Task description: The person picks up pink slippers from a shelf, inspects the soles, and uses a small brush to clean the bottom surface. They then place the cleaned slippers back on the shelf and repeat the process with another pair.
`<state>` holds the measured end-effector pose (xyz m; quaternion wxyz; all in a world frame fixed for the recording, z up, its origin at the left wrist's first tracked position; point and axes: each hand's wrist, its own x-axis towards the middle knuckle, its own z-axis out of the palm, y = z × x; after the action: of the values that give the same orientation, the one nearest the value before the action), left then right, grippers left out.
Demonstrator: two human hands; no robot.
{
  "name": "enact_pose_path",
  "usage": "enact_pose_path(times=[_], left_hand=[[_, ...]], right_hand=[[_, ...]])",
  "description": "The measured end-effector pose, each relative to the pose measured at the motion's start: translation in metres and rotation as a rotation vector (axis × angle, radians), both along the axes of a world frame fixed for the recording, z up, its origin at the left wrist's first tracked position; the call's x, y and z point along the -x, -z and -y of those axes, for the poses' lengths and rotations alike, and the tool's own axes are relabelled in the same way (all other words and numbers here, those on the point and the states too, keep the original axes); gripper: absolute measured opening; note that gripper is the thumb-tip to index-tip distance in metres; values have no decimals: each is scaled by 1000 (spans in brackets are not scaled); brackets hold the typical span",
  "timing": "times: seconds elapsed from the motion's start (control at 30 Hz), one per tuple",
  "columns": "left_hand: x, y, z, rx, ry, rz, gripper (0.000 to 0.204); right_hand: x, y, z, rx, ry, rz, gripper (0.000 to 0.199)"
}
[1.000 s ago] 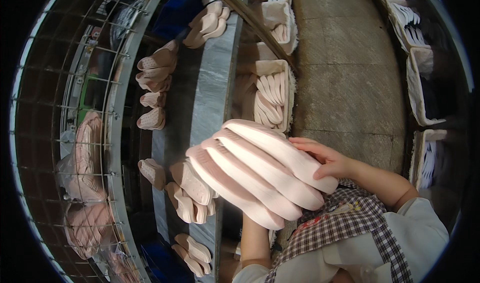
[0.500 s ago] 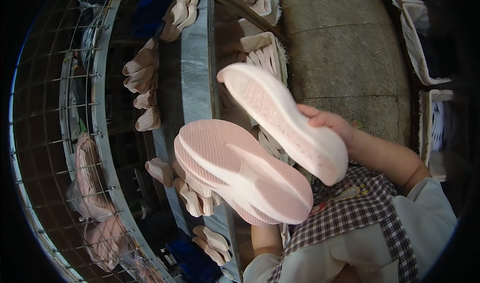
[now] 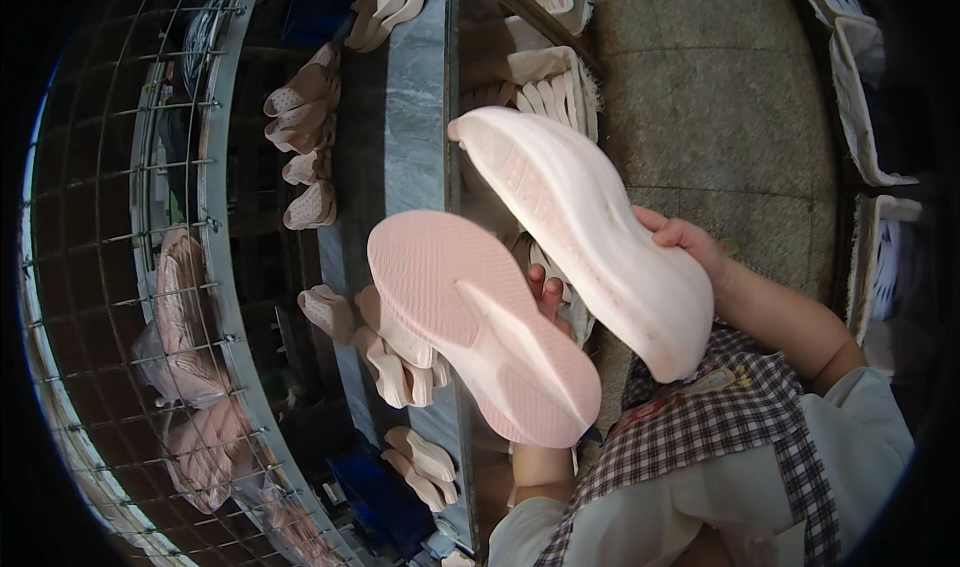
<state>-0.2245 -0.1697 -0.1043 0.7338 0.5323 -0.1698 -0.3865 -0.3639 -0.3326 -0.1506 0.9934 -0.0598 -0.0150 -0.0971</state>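
Observation:
My left hand is mostly hidden behind a pale pink shoe sole with a ribbed tread turned toward me. Its fingertips show past the sole's right edge, and its forearm appears below the heel. On the right, my right hand grips a second, off-white shoe sole at its near half, thumb and fingers on the edge. That sole is tilted so its thick, smooth side wall faces me, with a strip of pinkish underside along its left. The two soles are held side by side, slanting the same way.
A grey shelf on the left carries several pale soles. Beyond it stands a wire mesh panel with plastic-bagged pink items. Cloth-lined bins hold more soles; another bin stands far right beside the tiled floor.
The off-white sole has turned from its underside toward its side wall. A second layered edge behind the pink sole no longer shows, and left fingertips have appeared. The surroundings have shifted slightly rightward.

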Motion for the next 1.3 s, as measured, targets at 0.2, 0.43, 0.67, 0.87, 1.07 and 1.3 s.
enact_pose_path(times=[0.2,0.43,0.67,0.87,1.07,1.3], left_hand=[[-1,-5,-6,-18,-4,2,72],[-2,-6,-14,-87,-15,38,72],[-3,-15,-25,-180,-10,73,73],[-11,-14,-29,-383,32,174,74],[-2,-35,-69,-602,47,264,71],[-81,-69,-202,-1355,-711,1241,85]], right_hand=[[-12,21,-11,199,17,-88,75],[-12,38,-23,-192,-70,13,66],[-17,45,-25,-26,-66,-38,66],[-27,42,-22,343,-202,-259,79],[-45,44,-35,414,-378,-158,93],[-55,52,-51,341,-410,-301,84]])
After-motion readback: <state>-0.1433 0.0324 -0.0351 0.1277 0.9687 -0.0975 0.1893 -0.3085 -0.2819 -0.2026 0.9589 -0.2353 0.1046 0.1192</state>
